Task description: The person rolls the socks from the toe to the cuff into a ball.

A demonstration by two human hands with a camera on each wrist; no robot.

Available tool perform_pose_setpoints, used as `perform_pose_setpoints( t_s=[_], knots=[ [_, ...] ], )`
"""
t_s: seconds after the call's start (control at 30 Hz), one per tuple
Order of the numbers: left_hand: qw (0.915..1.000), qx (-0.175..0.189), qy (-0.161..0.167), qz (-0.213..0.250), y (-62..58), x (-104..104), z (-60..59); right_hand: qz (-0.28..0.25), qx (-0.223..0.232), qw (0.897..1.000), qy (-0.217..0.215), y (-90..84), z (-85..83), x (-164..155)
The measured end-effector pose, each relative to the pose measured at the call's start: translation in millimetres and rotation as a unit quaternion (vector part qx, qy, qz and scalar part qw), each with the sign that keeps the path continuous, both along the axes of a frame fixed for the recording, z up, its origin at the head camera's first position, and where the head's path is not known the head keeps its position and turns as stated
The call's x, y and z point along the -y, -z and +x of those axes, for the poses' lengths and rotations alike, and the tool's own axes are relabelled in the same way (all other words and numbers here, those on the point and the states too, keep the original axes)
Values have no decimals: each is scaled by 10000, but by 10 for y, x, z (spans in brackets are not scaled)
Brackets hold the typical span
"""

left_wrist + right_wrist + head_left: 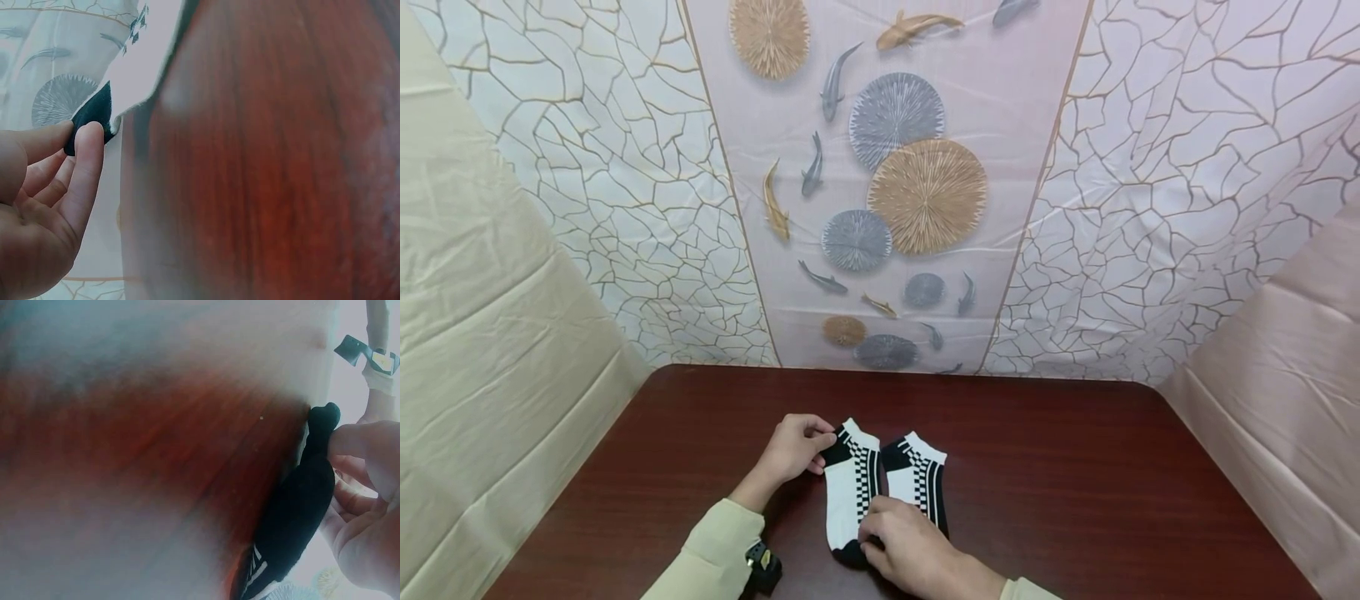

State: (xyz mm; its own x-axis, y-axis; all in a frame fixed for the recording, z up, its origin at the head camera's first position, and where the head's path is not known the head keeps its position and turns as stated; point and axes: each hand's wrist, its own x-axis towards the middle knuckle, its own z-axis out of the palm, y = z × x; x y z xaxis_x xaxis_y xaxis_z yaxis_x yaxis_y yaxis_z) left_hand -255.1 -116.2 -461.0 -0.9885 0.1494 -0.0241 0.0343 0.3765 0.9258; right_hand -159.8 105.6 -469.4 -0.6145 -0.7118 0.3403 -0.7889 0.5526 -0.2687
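Observation:
Two white ankle socks with black heels, black toes and checkered bands lie side by side on the table. My left hand (793,448) pinches the black heel of the left sock (842,496) between thumb and fingers. That heel (97,112) is lifted a little in the left wrist view. At the toe end, my right hand (910,546) has its fingertips on the left sock's edge, thumb and fingers curled there. It covers the lower part of the right sock (901,482). In the right wrist view, black toe fabric (294,512) bulges beside the fingers.
The dark red-brown wooden table (1075,483) reaches to a patterned cloth backdrop (880,192) behind it. Plain cloth panels (497,333) hang at both sides. A black strap device (763,567) sits on the left wrist.

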Motion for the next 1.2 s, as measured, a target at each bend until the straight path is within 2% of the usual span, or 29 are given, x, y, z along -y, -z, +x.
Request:
perform_pose_setpoints(
  t_s=[0.43,0.67,0.77,1.0,1.2],
  knots=[
    [9998,-179,-70,-103,-74,2,13,-24,66,10000,68,-37,25,-10],
    [9980,-425,-148,-454,-77,-1,14,-140,-337,9993,-5,-32,26,-16],
    [9972,-526,-183,-508,-73,1,19,-151,-366,9992,-24,-37,29,-18],
    [9969,-666,-145,-404,-60,-13,24,-78,-276,9996,11,-58,31,-27],
    [9981,-594,-12,-160,-39,-27,26,-51,-298,9995,55,-63,41,-29]
  ],
)
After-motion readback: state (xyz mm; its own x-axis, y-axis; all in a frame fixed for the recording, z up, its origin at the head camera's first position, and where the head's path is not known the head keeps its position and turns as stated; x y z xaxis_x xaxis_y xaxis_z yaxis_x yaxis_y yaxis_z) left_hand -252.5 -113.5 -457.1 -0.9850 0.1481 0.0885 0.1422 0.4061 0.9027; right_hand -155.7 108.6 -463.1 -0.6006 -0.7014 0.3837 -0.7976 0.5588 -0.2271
